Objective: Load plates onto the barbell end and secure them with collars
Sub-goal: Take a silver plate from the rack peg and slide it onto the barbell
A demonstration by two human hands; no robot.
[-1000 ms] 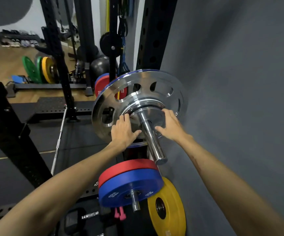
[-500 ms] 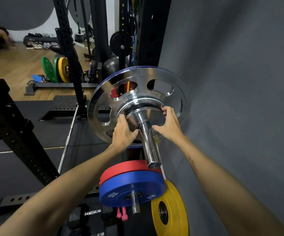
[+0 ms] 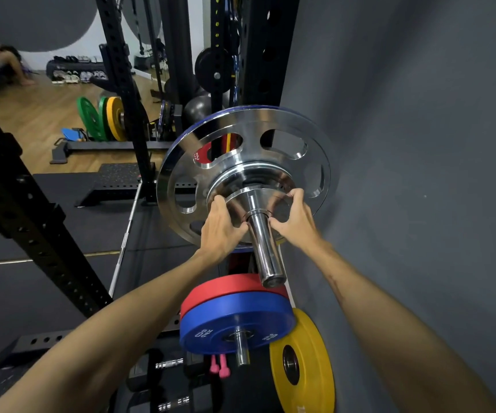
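A large chrome plate (image 3: 181, 162) with cut-out holes sits on the barbell sleeve (image 3: 266, 251), which points toward me. A blue plate's edge (image 3: 240, 110) shows behind it. In front sits a mid-size chrome plate (image 3: 258, 177), and in front of that a small chrome plate (image 3: 263, 196). My left hand (image 3: 223, 228) grips the small plate's left rim, thumb near the sleeve. My right hand (image 3: 293, 222) grips its right rim the same way. No collar is in view.
A grey wall (image 3: 419, 174) runs close along the right. Below the sleeve, red and blue plates (image 3: 235, 317) hang on a storage peg beside a yellow plate (image 3: 303, 362). A black rack upright (image 3: 32, 219) slants at left; another bar (image 3: 124, 242) lies on the floor.
Both hands went from lying flat against the small plate to curling their fingers over its rim. My view has shifted slightly left and closer.
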